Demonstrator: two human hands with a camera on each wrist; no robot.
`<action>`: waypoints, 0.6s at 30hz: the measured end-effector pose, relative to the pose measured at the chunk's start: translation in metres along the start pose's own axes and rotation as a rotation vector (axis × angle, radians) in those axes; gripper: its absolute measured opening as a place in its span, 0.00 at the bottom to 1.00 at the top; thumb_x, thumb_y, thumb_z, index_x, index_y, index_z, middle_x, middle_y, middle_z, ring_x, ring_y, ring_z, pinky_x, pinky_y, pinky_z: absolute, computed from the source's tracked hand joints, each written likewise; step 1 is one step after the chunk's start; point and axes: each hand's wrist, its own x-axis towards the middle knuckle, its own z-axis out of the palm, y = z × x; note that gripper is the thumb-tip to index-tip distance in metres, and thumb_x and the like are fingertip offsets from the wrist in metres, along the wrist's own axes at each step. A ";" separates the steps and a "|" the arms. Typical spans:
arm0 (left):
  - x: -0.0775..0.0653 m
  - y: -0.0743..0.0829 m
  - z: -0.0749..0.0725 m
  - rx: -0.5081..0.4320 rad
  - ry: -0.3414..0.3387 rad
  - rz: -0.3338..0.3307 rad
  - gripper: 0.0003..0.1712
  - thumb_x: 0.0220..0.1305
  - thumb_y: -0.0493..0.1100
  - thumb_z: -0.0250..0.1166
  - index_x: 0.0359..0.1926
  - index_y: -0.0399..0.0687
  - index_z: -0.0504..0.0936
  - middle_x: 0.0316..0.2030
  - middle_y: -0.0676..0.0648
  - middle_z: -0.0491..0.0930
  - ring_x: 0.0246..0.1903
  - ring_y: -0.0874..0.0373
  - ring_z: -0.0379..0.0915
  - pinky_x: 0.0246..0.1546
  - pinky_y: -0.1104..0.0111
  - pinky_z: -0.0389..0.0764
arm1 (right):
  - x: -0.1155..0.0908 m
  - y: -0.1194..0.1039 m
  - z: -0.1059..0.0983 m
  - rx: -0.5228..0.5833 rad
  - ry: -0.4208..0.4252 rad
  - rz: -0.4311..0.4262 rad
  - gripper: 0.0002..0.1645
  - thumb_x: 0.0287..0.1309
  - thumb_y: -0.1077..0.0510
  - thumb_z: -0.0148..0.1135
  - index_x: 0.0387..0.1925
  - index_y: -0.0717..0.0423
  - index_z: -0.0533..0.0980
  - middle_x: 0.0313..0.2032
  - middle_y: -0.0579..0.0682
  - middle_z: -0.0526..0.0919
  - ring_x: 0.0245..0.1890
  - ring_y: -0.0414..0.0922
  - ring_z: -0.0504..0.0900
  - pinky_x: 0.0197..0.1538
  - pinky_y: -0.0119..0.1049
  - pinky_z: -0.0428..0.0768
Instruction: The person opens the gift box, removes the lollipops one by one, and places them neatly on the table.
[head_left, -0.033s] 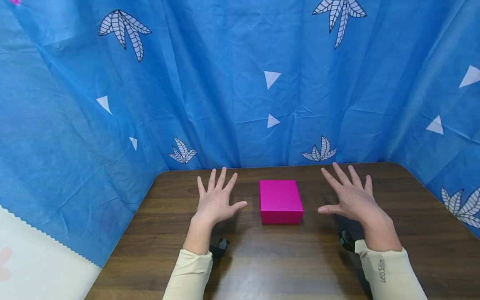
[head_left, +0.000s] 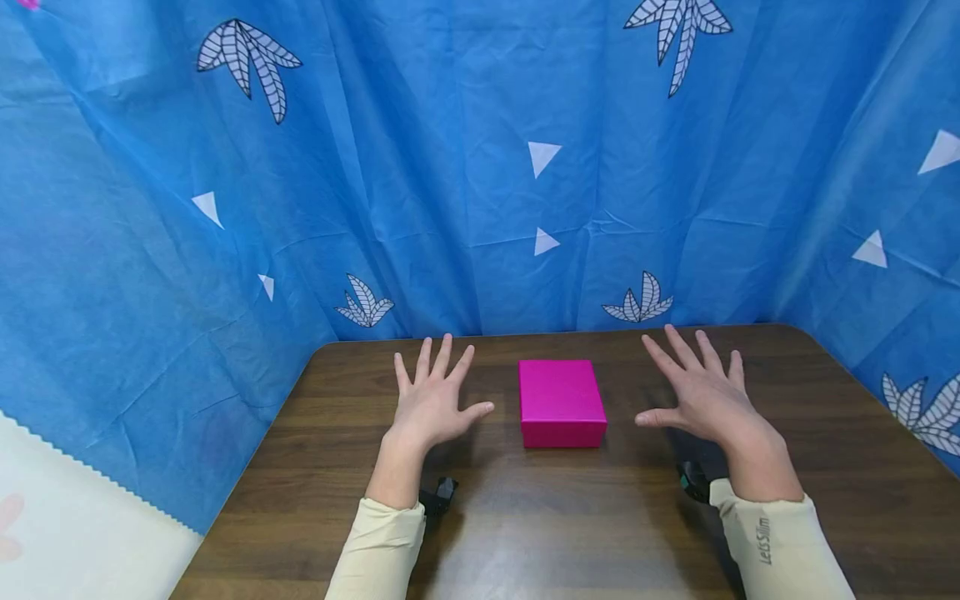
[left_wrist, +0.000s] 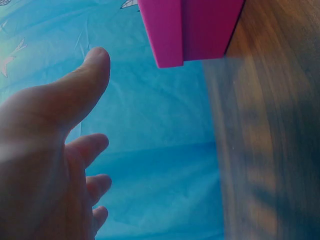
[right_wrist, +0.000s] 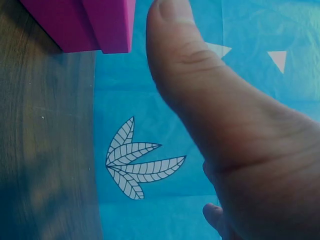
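A bright pink lidded box (head_left: 562,402) sits on the wooden table between the two hands. To its left, the left hand (head_left: 431,408) is held over the table with fingers spread, its thumb pointing toward the box. The right hand (head_left: 705,396) is spread in the same way on the other side, apart from the box. Both hands hold nothing. In the left wrist view the box (left_wrist: 200,30) shows at the top, beyond the thumb. The right wrist view has a corner of the box (right_wrist: 105,25) at upper left, beside the thumb.
The dark brown table (head_left: 555,533) has rounded far corners. Right behind it hangs a blue curtain (head_left: 465,167) with white leaf and triangle prints, which also runs along both sides. A pale cloth (head_left: 75,517) lies at lower left. Small black devices (head_left: 438,497) are worn under the wrists.
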 end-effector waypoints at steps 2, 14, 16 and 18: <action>0.000 0.000 0.000 -0.001 -0.001 0.002 0.53 0.58 0.76 0.59 0.78 0.65 0.53 0.81 0.45 0.43 0.80 0.39 0.29 0.71 0.30 0.29 | 0.000 0.000 0.001 0.000 0.001 -0.001 0.79 0.32 0.14 0.63 0.80 0.44 0.44 0.79 0.62 0.38 0.75 0.74 0.35 0.65 0.82 0.29; 0.001 -0.001 -0.002 0.014 -0.009 -0.003 0.52 0.59 0.78 0.56 0.78 0.65 0.53 0.81 0.45 0.43 0.80 0.42 0.29 0.72 0.32 0.26 | 0.002 0.001 0.001 -0.004 -0.002 -0.015 0.77 0.37 0.16 0.64 0.80 0.44 0.43 0.79 0.62 0.39 0.74 0.74 0.36 0.64 0.82 0.31; 0.001 -0.001 -0.001 0.006 -0.009 -0.003 0.52 0.59 0.77 0.56 0.78 0.65 0.53 0.81 0.45 0.42 0.80 0.42 0.29 0.72 0.32 0.25 | 0.002 0.000 0.002 0.004 0.006 -0.027 0.75 0.38 0.18 0.66 0.80 0.44 0.43 0.79 0.62 0.40 0.74 0.75 0.37 0.64 0.83 0.31; 0.002 -0.002 0.000 -0.019 -0.011 -0.002 0.51 0.60 0.76 0.57 0.79 0.66 0.52 0.81 0.45 0.42 0.80 0.42 0.30 0.72 0.32 0.25 | 0.004 0.000 0.005 0.040 0.024 -0.049 0.74 0.41 0.21 0.67 0.80 0.43 0.43 0.79 0.62 0.41 0.74 0.75 0.38 0.63 0.84 0.32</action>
